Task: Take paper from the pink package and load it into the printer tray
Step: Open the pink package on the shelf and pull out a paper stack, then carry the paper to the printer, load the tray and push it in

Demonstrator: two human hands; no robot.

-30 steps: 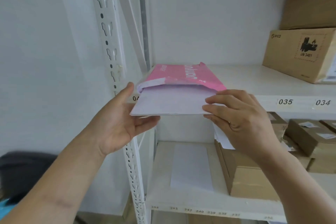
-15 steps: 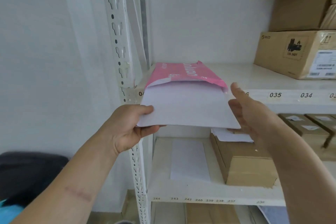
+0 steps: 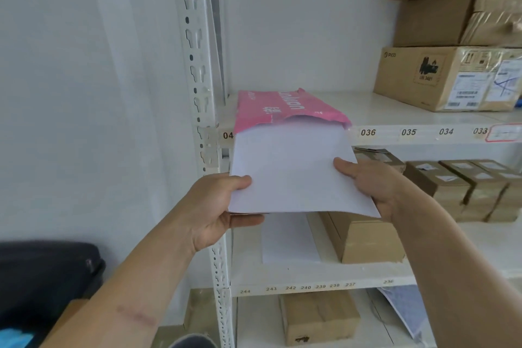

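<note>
At shelf edge: left hand (image 3: pixel 210 212) and right hand (image 3: pixel 372 188) pinch white paper stack (image 3: pixel 293 175), half out of torn pink paper package (image 3: pixel 279 109); I see no printer tray, loading remains

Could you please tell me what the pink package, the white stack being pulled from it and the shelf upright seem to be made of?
The pink package looks like thin coated paper wrap: slight sheen, creased, torn open. The white stack held by the left hand and right hand looks like matte office paper, flexing a little. The slotted white shelf upright seems to be painted metal, judging by its punched keyholes.
</note>
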